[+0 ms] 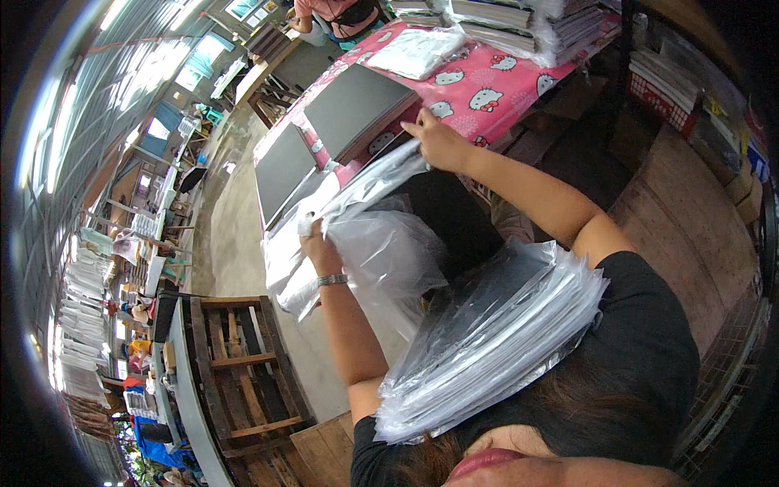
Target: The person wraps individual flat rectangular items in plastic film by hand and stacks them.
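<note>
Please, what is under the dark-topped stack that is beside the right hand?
The pink, cat-print tablecloth shows beside the dark-topped stack; whatever lies directly beneath is covered and cannot be seen.

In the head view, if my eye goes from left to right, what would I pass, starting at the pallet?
Pallet → left hand → right hand → red basket. Clear plastic stretches between the hands and overlaps them, so it is left out of the order.

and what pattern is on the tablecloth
The tablecloth is pink with white cartoon cat faces, best seen in the head view.
</note>
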Demonstrator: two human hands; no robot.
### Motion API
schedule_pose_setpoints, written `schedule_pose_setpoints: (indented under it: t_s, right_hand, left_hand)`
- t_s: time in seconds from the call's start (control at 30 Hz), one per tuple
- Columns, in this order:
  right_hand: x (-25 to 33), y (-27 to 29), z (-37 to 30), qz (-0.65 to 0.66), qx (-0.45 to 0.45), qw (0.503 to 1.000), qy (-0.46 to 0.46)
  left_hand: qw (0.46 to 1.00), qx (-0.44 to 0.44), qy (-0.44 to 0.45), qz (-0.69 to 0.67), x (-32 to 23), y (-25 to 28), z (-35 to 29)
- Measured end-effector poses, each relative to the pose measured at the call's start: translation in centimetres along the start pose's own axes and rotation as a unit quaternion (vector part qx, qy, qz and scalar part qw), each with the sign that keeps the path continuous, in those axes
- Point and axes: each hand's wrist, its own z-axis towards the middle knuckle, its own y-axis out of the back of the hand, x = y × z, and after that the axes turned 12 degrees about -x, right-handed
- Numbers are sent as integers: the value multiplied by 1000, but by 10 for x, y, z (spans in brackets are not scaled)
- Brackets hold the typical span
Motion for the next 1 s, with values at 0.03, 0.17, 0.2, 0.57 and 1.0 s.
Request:
schedule_pose_setpoints:
  t_s: [0.03, 0.17, 0.2, 0.57, 1.0]
  right_hand:
    - [16, 1, -7, -26, 38, 999, -21]
    - [36, 41, -21, -1, 7, 1000, 1]
    - [36, 56, -20, 24, -26, 999, 7]
    - [67, 172, -5, 474, 332, 698, -421]
    - [-138, 62, -255, 387, 450, 464, -658]
  left_hand:
    - [994, -11, -89, 55, 4, 8, -3]
    - [937, 99, -216, 256, -14, 20, -34]
    - [919, 70, -258, 290, -28, 15, -54]
    - [915, 255, 309, -51, -64, 143, -86]
    - [839, 295, 438, 130, 129, 114, -164]
